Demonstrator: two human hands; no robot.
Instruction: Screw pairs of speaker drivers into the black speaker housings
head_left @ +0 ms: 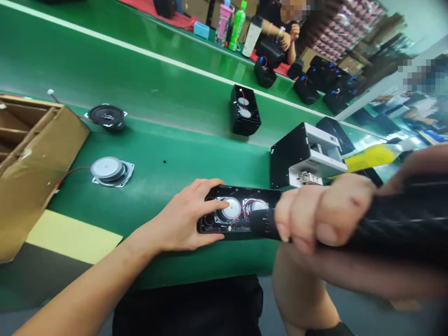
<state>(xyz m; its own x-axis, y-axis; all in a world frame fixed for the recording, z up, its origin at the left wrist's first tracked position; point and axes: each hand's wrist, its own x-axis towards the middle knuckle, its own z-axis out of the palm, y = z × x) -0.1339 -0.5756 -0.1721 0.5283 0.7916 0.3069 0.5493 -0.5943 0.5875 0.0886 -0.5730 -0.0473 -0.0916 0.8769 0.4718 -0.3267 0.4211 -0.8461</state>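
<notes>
A black speaker housing (241, 229) lies on the green bench in front of me, its inside facing up. Two round speaker drivers with silver-white backs sit in it: the left driver (231, 209) in full sight, the right driver (258, 206) partly covered. My left hand (191, 212) grips the housing's left end, thumb on the near side, one finger resting on the left driver. My right hand (324, 210) is wrapped round a black electric screwdriver (266, 223), whose ringed collar is over the housing's right half. Its tip is hidden.
Left of the housing lie a loose driver (108, 169) and another driver (107, 115), near a cardboard box (42, 172). A screw feeder (292, 156) stands behind my right hand. Further back is a second speaker housing (246, 112). A person (280, 37) sits across the bench.
</notes>
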